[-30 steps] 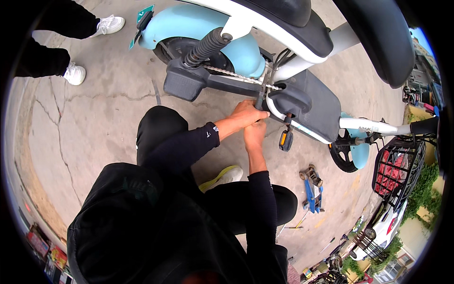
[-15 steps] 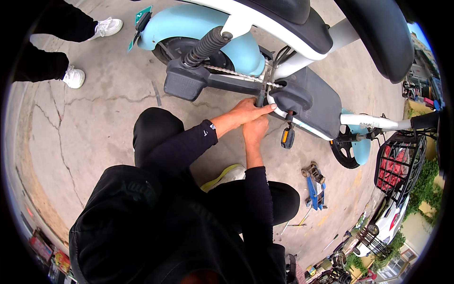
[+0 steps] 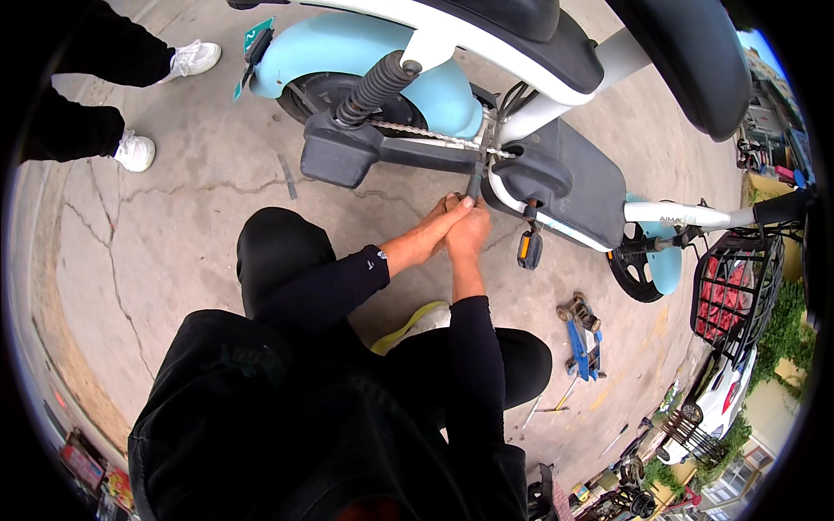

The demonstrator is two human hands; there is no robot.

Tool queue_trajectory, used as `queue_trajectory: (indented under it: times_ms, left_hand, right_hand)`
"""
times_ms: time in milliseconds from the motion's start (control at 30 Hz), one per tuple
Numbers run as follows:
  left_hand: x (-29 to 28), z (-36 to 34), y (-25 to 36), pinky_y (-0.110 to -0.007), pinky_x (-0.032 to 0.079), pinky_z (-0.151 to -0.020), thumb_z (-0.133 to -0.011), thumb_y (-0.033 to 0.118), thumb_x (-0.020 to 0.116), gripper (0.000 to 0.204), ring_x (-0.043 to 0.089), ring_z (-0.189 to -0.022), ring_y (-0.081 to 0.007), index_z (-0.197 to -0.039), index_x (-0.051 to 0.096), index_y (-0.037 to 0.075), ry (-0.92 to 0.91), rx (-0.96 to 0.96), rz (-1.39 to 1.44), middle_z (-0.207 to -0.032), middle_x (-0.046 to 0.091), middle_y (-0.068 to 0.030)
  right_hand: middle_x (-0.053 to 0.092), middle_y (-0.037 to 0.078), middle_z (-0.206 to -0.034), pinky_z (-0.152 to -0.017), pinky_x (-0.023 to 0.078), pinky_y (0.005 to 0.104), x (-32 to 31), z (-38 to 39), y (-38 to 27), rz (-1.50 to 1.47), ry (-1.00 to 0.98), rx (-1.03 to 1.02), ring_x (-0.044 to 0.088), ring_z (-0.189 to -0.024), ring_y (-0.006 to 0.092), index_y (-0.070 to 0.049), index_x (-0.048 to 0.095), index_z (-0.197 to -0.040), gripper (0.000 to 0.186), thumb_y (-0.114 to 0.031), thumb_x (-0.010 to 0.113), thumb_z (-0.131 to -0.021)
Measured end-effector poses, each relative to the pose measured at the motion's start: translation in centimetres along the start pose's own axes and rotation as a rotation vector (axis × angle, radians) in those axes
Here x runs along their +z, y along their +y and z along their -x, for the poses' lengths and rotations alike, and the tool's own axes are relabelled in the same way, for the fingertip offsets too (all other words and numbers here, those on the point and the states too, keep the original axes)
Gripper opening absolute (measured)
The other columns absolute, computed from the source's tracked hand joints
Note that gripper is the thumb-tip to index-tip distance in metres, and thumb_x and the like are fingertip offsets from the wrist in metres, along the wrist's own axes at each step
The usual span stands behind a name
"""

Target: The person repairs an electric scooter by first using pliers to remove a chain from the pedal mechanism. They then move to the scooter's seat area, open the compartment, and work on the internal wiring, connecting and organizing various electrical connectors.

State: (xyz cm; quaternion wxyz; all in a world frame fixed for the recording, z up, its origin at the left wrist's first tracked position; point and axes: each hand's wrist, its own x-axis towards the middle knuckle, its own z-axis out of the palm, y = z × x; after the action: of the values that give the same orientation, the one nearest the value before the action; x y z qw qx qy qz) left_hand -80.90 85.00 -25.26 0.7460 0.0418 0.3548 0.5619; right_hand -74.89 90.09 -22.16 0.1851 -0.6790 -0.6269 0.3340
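A light-blue and white electric bike (image 3: 365, 48) stands above my hands, side on. My left hand (image 3: 434, 227) and my right hand (image 3: 467, 233) are clasped together on the lower end of a dark tool handle (image 3: 475, 181), left thumb over the right hand. The handle runs up to the frame beside the chain (image 3: 426, 131); its far end is hard to make out. A pedal (image 3: 528, 248) hangs right of my hands, below the black footboard (image 3: 578, 187).
A person's legs and white shoes (image 3: 134, 150) stand at upper left on the cracked concrete (image 3: 130, 243). A blue floor jack (image 3: 582, 339) lies lower right. A black basket (image 3: 734, 286), a parked white car (image 3: 725, 391) and assorted clutter line the edges.
My left hand has moved down the handle, its thumb drawing back from beside the footboard to over my right hand. The handle remains at the chain.
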Motion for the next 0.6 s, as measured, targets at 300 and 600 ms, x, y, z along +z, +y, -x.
queue_trajectory:
  times_ms: [300,600]
  left_hand:
    - [2.5,0.8,1.5,-0.037,0.045,-0.097,-0.087,0.038,0.073,0.062,0.054,-0.115,-0.0205,-0.128,0.049,-0.001,-0.002,0.008,0.043,-0.122,0.057,-0.0107]
    - [1.2,0.1,0.5,-0.036,0.042,-0.101,-0.084,0.047,0.076,0.072,0.051,-0.120,-0.0211,-0.131,0.046,0.002,0.048,0.014,-0.006,-0.128,0.054,-0.0125]
  right_hand:
    - [0.070,0.026,-0.084,-0.075,0.051,0.0510,-0.6,-0.2,0.5,0.049,-0.020,0.045,0.068,-0.083,0.0459,0.002,0.064,-0.088,0.037,-0.034,0.071,-0.085]
    - [0.069,0.027,-0.086,-0.076,0.050,0.0505,-0.1,0.3,1.4,0.087,-0.006,0.029,0.067,-0.086,0.0460,0.003,0.065,-0.092,0.035,-0.032,0.069,-0.087]
